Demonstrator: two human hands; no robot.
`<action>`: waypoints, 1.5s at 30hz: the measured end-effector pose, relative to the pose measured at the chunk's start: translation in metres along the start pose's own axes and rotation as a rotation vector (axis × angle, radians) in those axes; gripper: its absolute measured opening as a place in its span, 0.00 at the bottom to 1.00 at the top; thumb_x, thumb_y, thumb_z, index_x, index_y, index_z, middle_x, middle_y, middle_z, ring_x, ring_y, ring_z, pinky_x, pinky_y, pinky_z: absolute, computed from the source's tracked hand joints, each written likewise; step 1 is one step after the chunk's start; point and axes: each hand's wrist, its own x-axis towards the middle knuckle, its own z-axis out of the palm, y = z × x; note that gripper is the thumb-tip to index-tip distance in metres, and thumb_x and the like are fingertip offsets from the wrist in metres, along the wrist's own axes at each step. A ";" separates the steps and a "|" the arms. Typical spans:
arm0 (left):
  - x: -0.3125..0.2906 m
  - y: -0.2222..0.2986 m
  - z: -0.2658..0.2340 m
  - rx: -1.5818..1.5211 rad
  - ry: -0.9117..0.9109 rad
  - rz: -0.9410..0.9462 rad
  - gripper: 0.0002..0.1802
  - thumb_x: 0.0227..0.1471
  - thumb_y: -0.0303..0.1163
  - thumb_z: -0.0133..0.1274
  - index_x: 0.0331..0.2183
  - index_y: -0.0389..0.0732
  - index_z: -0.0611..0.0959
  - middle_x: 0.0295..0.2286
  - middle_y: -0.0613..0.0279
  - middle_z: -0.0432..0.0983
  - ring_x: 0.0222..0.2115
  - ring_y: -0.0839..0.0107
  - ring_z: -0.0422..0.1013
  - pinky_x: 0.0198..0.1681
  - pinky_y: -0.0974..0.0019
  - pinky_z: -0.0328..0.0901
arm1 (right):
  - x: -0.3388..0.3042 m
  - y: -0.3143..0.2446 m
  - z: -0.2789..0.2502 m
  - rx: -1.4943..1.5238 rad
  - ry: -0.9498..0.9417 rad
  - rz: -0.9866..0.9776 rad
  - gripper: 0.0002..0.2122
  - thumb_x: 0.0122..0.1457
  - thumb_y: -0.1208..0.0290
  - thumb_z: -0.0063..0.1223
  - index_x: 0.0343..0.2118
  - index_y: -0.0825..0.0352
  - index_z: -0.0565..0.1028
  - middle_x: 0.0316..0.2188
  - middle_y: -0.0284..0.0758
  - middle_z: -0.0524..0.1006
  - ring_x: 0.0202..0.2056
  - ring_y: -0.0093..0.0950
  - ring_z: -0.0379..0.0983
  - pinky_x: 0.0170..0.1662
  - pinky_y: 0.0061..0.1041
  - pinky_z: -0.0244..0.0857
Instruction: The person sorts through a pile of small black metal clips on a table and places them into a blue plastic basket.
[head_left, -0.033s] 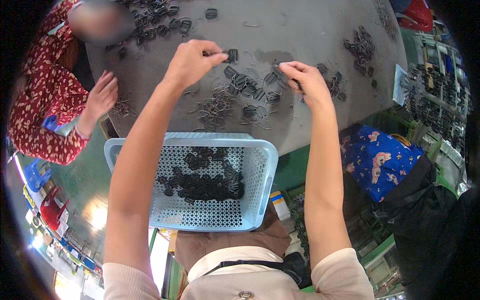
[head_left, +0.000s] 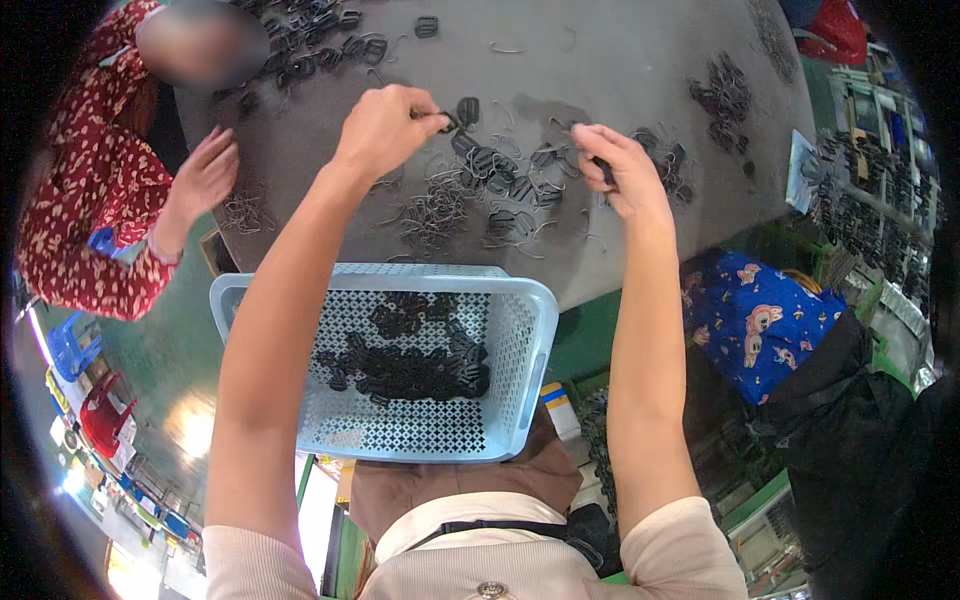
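Over the table, my left hand [head_left: 388, 132] is closed in a pinch on a small black piece [head_left: 449, 122], mostly hidden by the fingertips. Close beside it is a black buckle [head_left: 468, 110]. To the right, my right hand [head_left: 622, 172] has its thumb and forefinger pinched together, and a black buckle [head_left: 603, 170] shows against its curled fingers. A thin wire hook [head_left: 560, 122] is near those fingertips; I cannot tell if they touch it. Between my hands lie loose black buckles [head_left: 490, 162] mixed with wire hooks. A tangle of wire hooks [head_left: 432, 212] lies nearer me.
A light blue perforated basket [head_left: 540, 370] holding black buckles [head_left: 420, 370] sits at the table's near edge, below my forearms. More buckles [head_left: 320, 50] lie far left, and a dark heap [head_left: 722, 100] far right. A co-worker's hand [head_left: 205, 175] is at the left edge.
My left hand has shifted slightly down, away from the buckle beside its fingertips. My right hand has moved slightly to the right. The co-worker's hand has risen a little.
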 end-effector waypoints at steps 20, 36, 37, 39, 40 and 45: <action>0.022 0.001 0.031 0.034 0.124 -0.089 0.20 0.40 0.41 0.57 0.35 0.39 0.77 0.29 0.53 0.75 0.33 0.59 0.72 0.35 0.60 0.65 | -0.125 -0.030 0.076 -0.611 -0.611 -0.388 0.07 0.46 0.69 0.57 0.27 0.66 0.76 0.25 0.36 0.73 0.31 0.28 0.71 0.35 0.24 0.64; 0.000 0.032 0.006 -0.995 -0.445 -0.060 0.15 0.46 0.43 0.52 0.23 0.40 0.76 0.19 0.69 0.70 0.23 0.77 0.66 0.23 0.74 0.60 | 0.009 0.009 0.012 -1.355 0.025 -0.649 0.08 0.41 0.72 0.58 0.26 0.62 0.72 0.28 0.34 0.69 0.30 0.33 0.69 0.33 0.29 0.64; 0.003 0.032 0.012 -0.819 -0.449 -0.064 0.16 0.46 0.43 0.53 0.24 0.39 0.76 0.19 0.70 0.70 0.22 0.77 0.66 0.23 0.74 0.60 | 0.008 0.008 0.010 -1.166 0.025 -0.584 0.08 0.41 0.72 0.58 0.26 0.63 0.72 0.26 0.32 0.69 0.29 0.29 0.68 0.33 0.25 0.62; 0.005 0.025 0.032 -0.289 -0.276 0.174 0.17 0.44 0.44 0.54 0.26 0.38 0.76 0.18 0.67 0.72 0.21 0.75 0.66 0.25 0.70 0.61 | 0.004 0.000 0.006 -0.784 0.019 -0.456 0.08 0.42 0.72 0.59 0.27 0.65 0.73 0.24 0.27 0.69 0.27 0.21 0.66 0.32 0.19 0.59; 0.002 0.035 0.041 -0.146 -0.245 0.216 0.15 0.42 0.43 0.55 0.27 0.40 0.77 0.19 0.61 0.73 0.22 0.69 0.69 0.28 0.66 0.62 | 0.000 0.001 -0.003 -0.632 0.042 -0.416 0.09 0.42 0.71 0.59 0.26 0.66 0.73 0.24 0.27 0.70 0.26 0.20 0.65 0.32 0.18 0.59; -0.004 0.032 0.063 -0.007 -0.166 0.262 0.11 0.39 0.38 0.57 0.25 0.40 0.80 0.23 0.54 0.75 0.27 0.57 0.71 0.31 0.61 0.63 | -0.008 0.016 -0.007 -0.181 0.107 -0.235 0.09 0.42 0.70 0.61 0.25 0.67 0.74 0.22 0.27 0.73 0.26 0.16 0.65 0.33 0.16 0.59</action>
